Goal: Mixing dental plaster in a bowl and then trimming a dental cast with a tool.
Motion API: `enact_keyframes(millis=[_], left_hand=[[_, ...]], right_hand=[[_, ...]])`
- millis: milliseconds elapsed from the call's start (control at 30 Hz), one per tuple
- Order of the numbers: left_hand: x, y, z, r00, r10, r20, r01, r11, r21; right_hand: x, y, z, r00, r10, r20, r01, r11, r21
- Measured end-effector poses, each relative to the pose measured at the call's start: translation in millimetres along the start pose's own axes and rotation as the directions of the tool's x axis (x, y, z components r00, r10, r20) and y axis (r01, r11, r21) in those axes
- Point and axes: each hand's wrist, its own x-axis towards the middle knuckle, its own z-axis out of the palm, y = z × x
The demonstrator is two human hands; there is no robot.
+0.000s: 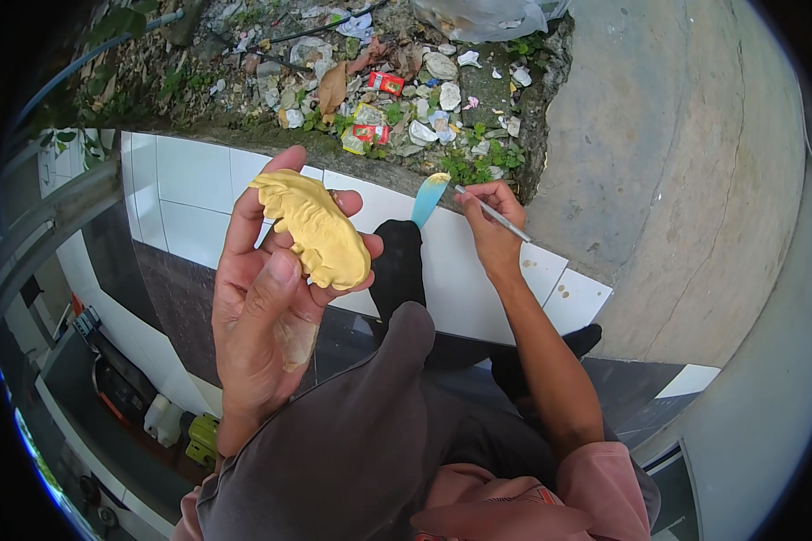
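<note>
My left hand (266, 298) holds up a yellow plaster dental cast (311, 225), with a row of teeth along its lower left edge. The fingers wrap behind it and the thumb presses its near side. Pale dusty residue shows on the palm. A slim silver-grey handled tool (494, 215) is pinched in my right hand (496, 234), apart from the cast; its working tip is too small to make out. Close to that hand, a light-blue plastic spatula (429, 200) with a yellowish smear at its end lies by my black-socked foot (397, 261).
White tiles (465, 279) with a few beige spots form a ledge in front of me. Beyond it is rubble (415, 99) with litter and weeds, and a clear plastic bag (483, 18). Concrete (659, 180) spreads on the right. A dark shelf (126, 397) with bottles stands at left.
</note>
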Motion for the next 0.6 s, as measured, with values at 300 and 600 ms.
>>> enact_keyframes(millis=[300,600], left_hand=[[0.3,1.7,4.5,1.000,0.013,-0.022,-0.013,1.000,0.002],[0.3,0.8,5.2,1.000,0.012,-0.003,-0.012,0.999,0.030]], right_hand=[[0.7,0.6,-1.6,1.000,-0.005,0.018,0.005,1.000,0.017],[-0.1,-1.8,-3.7,1.000,0.010,0.015,-0.011,0.998,0.065]])
